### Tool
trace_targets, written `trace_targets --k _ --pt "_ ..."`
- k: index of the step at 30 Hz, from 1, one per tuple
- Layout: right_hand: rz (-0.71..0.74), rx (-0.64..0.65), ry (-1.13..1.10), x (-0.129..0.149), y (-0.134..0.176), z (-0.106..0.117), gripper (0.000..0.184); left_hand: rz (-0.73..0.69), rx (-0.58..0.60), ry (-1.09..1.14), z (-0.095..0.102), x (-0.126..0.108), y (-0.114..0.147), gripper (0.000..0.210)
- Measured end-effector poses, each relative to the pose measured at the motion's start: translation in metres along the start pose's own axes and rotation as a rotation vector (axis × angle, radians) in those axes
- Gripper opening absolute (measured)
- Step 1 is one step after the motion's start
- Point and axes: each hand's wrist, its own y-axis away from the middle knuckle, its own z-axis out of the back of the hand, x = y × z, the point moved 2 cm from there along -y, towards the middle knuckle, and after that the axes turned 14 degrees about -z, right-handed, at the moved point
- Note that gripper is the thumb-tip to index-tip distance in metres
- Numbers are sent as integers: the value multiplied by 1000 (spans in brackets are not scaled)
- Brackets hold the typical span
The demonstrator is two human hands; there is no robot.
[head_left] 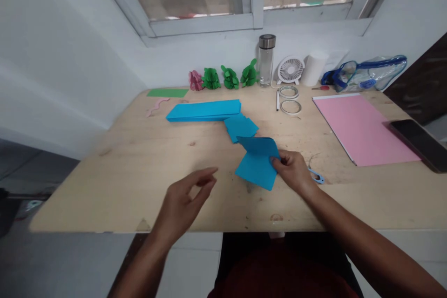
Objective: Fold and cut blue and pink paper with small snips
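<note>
A creased sheet of blue paper (258, 167) is pinched along its right side by my right hand (292, 170), thumb on the near face. The sheet stands partly unfolded above the wooden table, its upper flap tilted up. To its left my left hand (190, 198) hovers with the fingers bent and a gap between thumb and forefinger, holding nothing. Just beyond the held sheet lie smaller blue paper pieces (240, 128). They touch the end of a stack of long blue paper strips (206, 111).
Along the wall stand green paper shapes (211, 78), a pink one (196, 80), a glass bottle (266, 63) and a small white fan (290, 70). Tape rolls (290, 107), pink paper (366, 130), a phone (419, 144) and a light-blue cutter (317, 176) lie to the right.
</note>
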Motion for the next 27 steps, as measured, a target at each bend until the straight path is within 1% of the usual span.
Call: trace_targets --k 2,4,5,8,11,14,16,19,21,22,23,25,27 --pt "28 -53 72 3 3 1 22 -163 -72 -16 -18 -18 -24 23" --pt "55 -90 132 8 7 2 21 -327 -110 -28 -36 -34 -48 26" --pt "68 -103 155 10 8 2 21 -383 -113 -41 -44 -40 -59 26" --pt "103 -132 201 14 11 1 21 -457 -41 -69 -61 -47 -85 20" --pt "126 -158 231 15 11 1 21 -471 28 36 -66 -47 -100 8" --pt "155 -158 254 16 12 0 22 -408 95 158 -64 -46 -105 17" --pt "177 -156 271 17 13 -1 24 -370 122 178 -63 -47 -106 22" --pt "202 -175 290 19 14 -1 26 -358 107 182 -61 -52 -105 23" --pt "221 -197 296 20 14 0 26 -328 43 240 -60 -56 -103 22" --pt "229 -212 300 20 14 1 26 -307 -16 285 -58 -58 -101 21" --pt "232 -231 308 19 13 2 26 -277 -95 331 -57 -59 -98 20" --pt "226 -276 326 18 12 5 27 -183 -294 406 -56 -57 -89 20" --pt "231 -320 326 16 11 7 30 -23 -467 464 -60 -50 -76 21"
